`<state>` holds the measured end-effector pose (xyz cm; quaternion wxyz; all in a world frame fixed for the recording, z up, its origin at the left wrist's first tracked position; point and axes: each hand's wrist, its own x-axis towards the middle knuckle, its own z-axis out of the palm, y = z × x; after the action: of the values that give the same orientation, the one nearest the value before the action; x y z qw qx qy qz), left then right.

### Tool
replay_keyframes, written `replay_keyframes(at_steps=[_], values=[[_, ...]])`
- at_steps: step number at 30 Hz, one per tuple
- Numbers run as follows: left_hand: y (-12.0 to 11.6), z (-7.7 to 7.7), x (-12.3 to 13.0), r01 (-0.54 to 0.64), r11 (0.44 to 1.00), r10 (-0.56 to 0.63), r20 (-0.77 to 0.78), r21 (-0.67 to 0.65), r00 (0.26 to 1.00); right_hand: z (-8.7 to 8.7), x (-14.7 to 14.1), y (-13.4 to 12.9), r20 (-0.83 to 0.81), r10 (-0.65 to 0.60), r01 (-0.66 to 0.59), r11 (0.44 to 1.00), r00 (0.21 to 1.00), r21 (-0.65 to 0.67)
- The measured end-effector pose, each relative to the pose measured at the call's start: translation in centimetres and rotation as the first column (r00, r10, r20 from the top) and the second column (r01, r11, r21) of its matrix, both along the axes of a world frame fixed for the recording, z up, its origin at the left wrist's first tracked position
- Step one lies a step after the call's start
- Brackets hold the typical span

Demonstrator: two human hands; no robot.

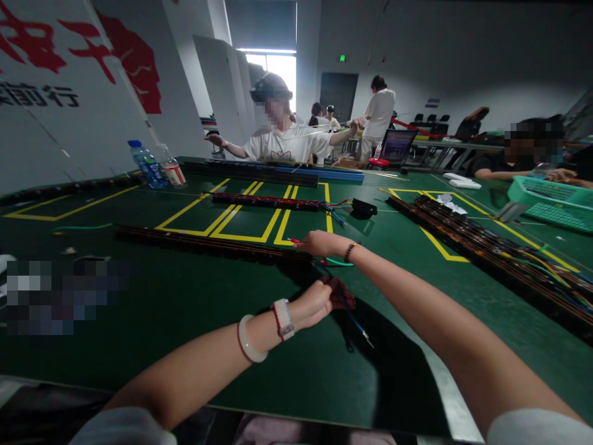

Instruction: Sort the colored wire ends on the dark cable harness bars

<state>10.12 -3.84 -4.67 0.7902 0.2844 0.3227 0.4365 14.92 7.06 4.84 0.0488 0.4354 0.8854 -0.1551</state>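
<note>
A long dark strip (208, 243) with copper-coloured lines lies across the green table. At its right end, my right hand (319, 243) is closed in a pinch on a red wire (293, 240), whose tip sticks out beyond the fingertips. A green wire (340, 263) curves out below that hand. Nearer to me, my left hand (322, 301) is closed around a blue wire (356, 321); its bare metal end points down to the right. The left fingers are partly in shadow, and the strip's end is partly hidden by my hands.
Another wired strip (269, 201) with a black connector (364, 209) lies farther back. Several wired strips (482, 247) are bundled at right, near a green basket (551, 204). Two bottles (151, 165) stand back left. A person (282, 139) opposite has both arms spread.
</note>
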Motion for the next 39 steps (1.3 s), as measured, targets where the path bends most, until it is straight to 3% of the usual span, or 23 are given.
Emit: replay_keyframes(at_steps=[3, 6, 9, 11, 13, 16, 19, 21, 25, 30, 33, 36, 39], values=[[0.0, 0.0, -0.1, 0.008, 1.0, -0.008, 0.019, -0.015, 1.0, -0.1, 0.4, -0.6, -0.047, -0.008, 0.008, 1.0, 0.999, 0.007], [0.0, 0.1, 0.0, 0.009, 1.0, -0.009, 0.051, 0.001, 0.999, 0.1, 3.0, -1.8, -0.27, 0.02, -0.039, 0.997, 0.963, -0.067], [-0.2, 0.4, 0.1, 0.022, 0.999, -0.024, 0.052, 0.031, 0.998, -0.5, 6.7, -3.4, -0.585, 0.022, -0.023, 1.0, 0.811, 0.006], [-0.3, 0.6, 0.1, 0.023, 0.999, -0.025, 0.043, 0.046, 0.999, -1.8, 9.0, -4.7, -0.727, -0.033, 0.099, 0.994, 0.686, 0.049], [-0.4, 0.9, 0.2, 0.02, 0.998, -0.022, 0.022, 0.053, 1.0, -3.7, 10.9, -6.0, -0.775, -0.125, 0.239, 0.97, 0.62, 0.035], [-0.5, 1.1, 0.1, 0.028, 0.998, -0.024, -0.069, 0.063, 0.997, -6.8, 12.6, -7.5, -0.7, -0.114, 0.277, 0.953, 0.705, 0.124], [-0.2, 1.5, -0.5, 0.095, 0.994, -0.077, -0.255, 0.059, 0.964, -8.7, 13.2, -8.0, -0.531, 0.035, 0.113, 0.963, 0.847, 0.244], [0.1, 1.9, -1.2, 0.186, 0.981, -0.15, -0.402, 0.053, 0.903, -9.1, 13.2, -7.8, -0.463, 0.084, 0.053, 0.96, 0.882, 0.276], [1.2, 3.0, -2.5, 0.373, 0.927, -0.255, -0.653, 0.046, 0.714, -9.1, 13.0, -7.3, -0.423, 0.084, 0.059, 0.948, 0.902, 0.314], [2.5, 4.1, -3.7, 0.557, 0.83, -0.285, -0.86, -0.001, 0.424, -9.0, 13.0, -7.3, -0.416, 0.087, 0.053, 0.948, 0.905, 0.313], [2.9, 4.5, -4.4, 0.632, 0.775, -0.236, -0.924, 0.007, 0.301, -9.0, 13.0, -7.4, -0.415, 0.083, 0.051, 0.952, 0.906, 0.303], [3.0, 4.6, -4.6, 0.654, 0.756, -0.202, -0.941, 0.027, 0.271, -8.9, 12.9, -7.4, -0.417, 0.082, 0.051, 0.953, 0.905, 0.3], [3.0, 4.3, -4.4, 0.654, 0.756, -0.261, -0.908, 0.018, 0.327, -8.9, 12.8, -7.3, -0.417, 0.084, 0.052, 0.951, 0.905, 0.305]])
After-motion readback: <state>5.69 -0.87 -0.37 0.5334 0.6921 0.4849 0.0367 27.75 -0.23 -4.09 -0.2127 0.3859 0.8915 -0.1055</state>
